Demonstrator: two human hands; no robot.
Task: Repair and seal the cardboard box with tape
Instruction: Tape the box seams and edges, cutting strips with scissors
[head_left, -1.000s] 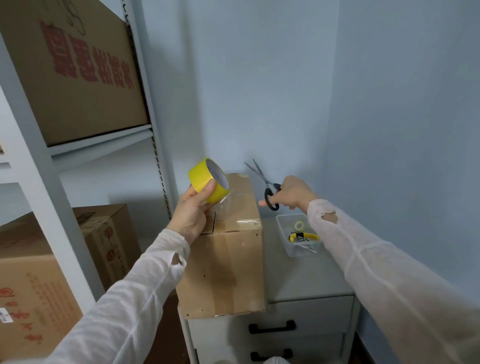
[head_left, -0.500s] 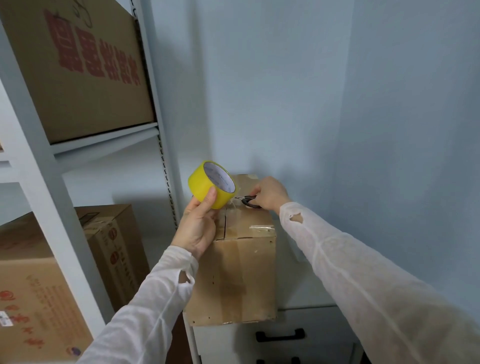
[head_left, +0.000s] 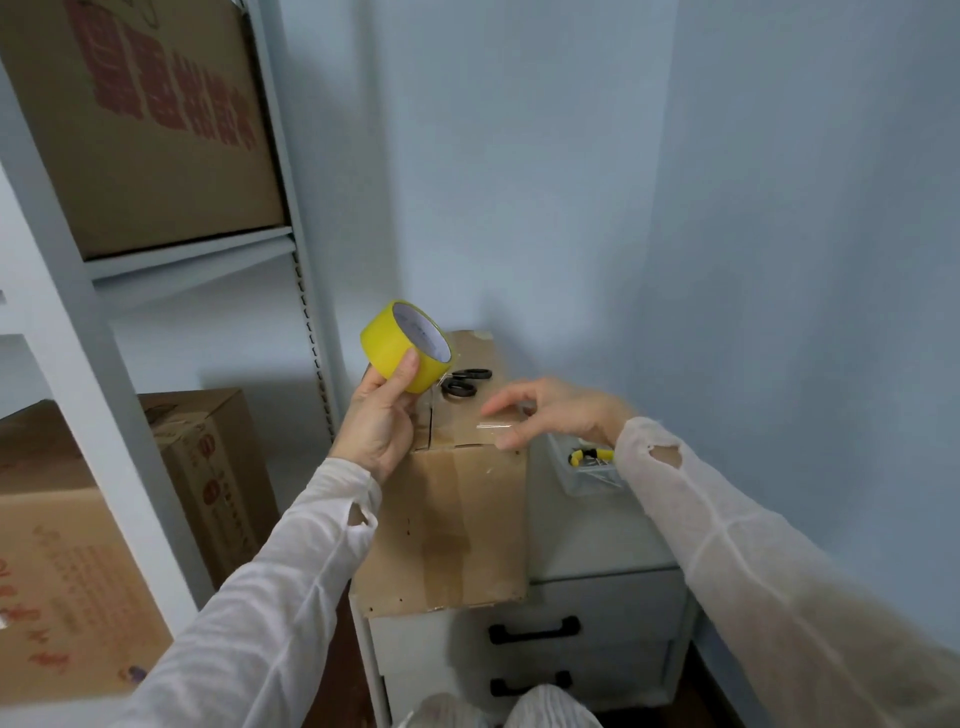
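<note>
On top of a white drawer unit (head_left: 597, 545) in a corner of pale blue walls stands a tall cardboard box (head_left: 452, 530), flush with the unit's left edge. Clear tape runs down the middle of its near face and across its top flaps. Black-handled scissors (head_left: 465, 382) lie on the box top, toward the far side.

At the box's top left corner, the left hand (head_left: 382, 421) is clamped on a roll (head_left: 405, 345) of yellow tape, thumb pressed on the outer band, the roll tilted so its white core faces right. A clear strip seems to run from the roll down toward the box top, though it is hard to make out.

To the right, the right hand (head_left: 556, 413) hovers over the near right part of the box top, fingers spread and loosely curled, holding nothing; it is blurred. Both arms wear thin white sleeves.

Right of the box, on the unit, sits a clear plastic tray (head_left: 587, 475) with a yellow-handled tool inside, partly hidden by the right wrist.

On the left, a grey metal shelf (head_left: 192, 260) carries brown cartons with red print.
</note>
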